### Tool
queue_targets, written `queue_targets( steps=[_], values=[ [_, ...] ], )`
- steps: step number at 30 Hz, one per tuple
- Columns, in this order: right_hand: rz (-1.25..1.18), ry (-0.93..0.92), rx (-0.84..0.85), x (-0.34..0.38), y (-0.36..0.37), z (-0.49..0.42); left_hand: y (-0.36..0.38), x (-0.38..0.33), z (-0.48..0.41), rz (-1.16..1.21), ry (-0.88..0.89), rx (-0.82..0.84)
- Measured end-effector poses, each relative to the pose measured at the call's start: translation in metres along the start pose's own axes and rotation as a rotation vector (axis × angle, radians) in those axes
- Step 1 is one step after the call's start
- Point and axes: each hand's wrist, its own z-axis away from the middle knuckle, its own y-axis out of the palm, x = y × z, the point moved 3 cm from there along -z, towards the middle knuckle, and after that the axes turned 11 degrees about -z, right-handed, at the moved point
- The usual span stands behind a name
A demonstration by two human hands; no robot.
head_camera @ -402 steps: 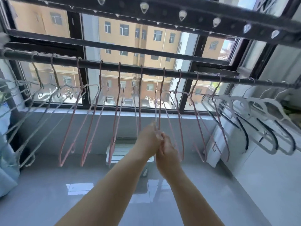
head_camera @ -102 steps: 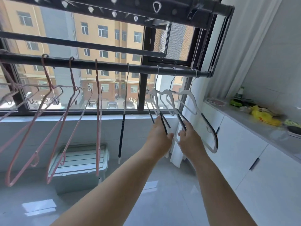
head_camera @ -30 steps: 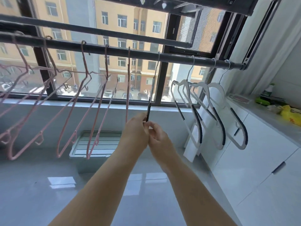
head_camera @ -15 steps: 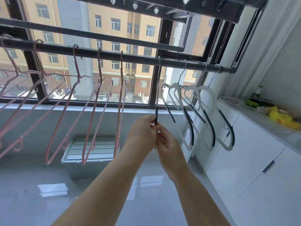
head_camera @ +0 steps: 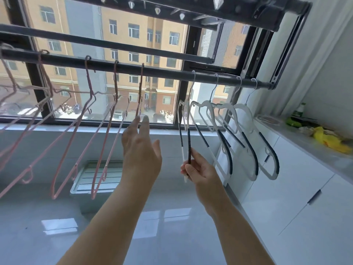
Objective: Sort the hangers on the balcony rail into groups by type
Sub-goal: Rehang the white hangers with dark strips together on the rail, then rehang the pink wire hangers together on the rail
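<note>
**Balcony rail: pink set left, white set right, one white hanger in hand**

Balcony window with apartment blocks behind; one dark rail (head_camera: 164, 70) is run across it, left to right.

Counts:
- Pink hangers (head_camera: 84, 119): five hooks counted on the left half of the rail, the far-left one cut by the frame edge.
- White hangers (head_camera: 246, 142) with black grip strips: four hooks counted on the right end, packed close.

Orientation:
- Most of the pink ones are turned oblique, long bars sloping down to the left.
- The rightmost pink hanger (head_camera: 141, 87) is seen edge-on, long axis near vertical.
- Three white ones are angled, shoulders sloping down to the right.
- The leftmost white hanger (head_camera: 189, 142) is seen edge-on, near vertical, hook on the rail.

Hands:
- Right hand (head_camera: 200, 173): lower end of the leftmost white hanger is pinched between thumb and fingers.
- Left hand (head_camera: 141, 155): nothing held, fingers straight and raised at the bottom of the rightmost pink hanger. Contact cannot be confirmed.

Other: a grey crate (head_camera: 89, 180) is seen on the floor under the window. A counter (head_camera: 305, 148) at right carries a yellow bag (head_camera: 328, 140) and a bottle (head_camera: 300, 109).
</note>
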Motion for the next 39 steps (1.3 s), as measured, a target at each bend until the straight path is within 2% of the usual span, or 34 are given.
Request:
queue_targets(
  steps=[7,10,12,13,15,17,18,21,23,39],
  values=[
    [-0.002,0.003,-0.023,-0.003,0.013,0.0,-0.003,0.028,-0.001,0.005,-0.153,0.211],
    [-0.048,0.033,-0.051,-0.004,0.014,0.0,0.001,0.037,0.003,0.13,-0.181,0.255],
    [0.031,0.022,-0.1,-0.005,0.013,0.001,0.007,0.041,0.004,0.283,-0.209,0.283],
    [0.117,-0.018,-0.153,-0.004,0.012,0.003,0.01,0.042,0.005,0.362,-0.218,0.297],
    [0.322,-0.224,-0.242,0.007,0.014,0.012,0.014,0.041,0.007,0.492,-0.225,0.321],
    [0.434,-0.398,-0.206,0.016,0.025,0.021,0.017,0.039,0.007,0.582,-0.223,0.333],
    [0.464,-0.405,-0.147,0.015,0.033,0.024,0.017,0.037,0.007,0.624,-0.223,0.344],
    [0.462,-0.218,0.046,0.002,0.055,0.029,0.02,0.032,0.007,0.725,-0.245,0.383],
    [0.423,-0.175,0.088,-0.006,0.061,0.031,0.022,0.03,0.007,0.752,-0.255,0.399],
    [0.27,-0.117,0.052,-0.014,0.058,0.028,0.02,0.026,0.008,0.715,-0.251,0.464]
  ],
)
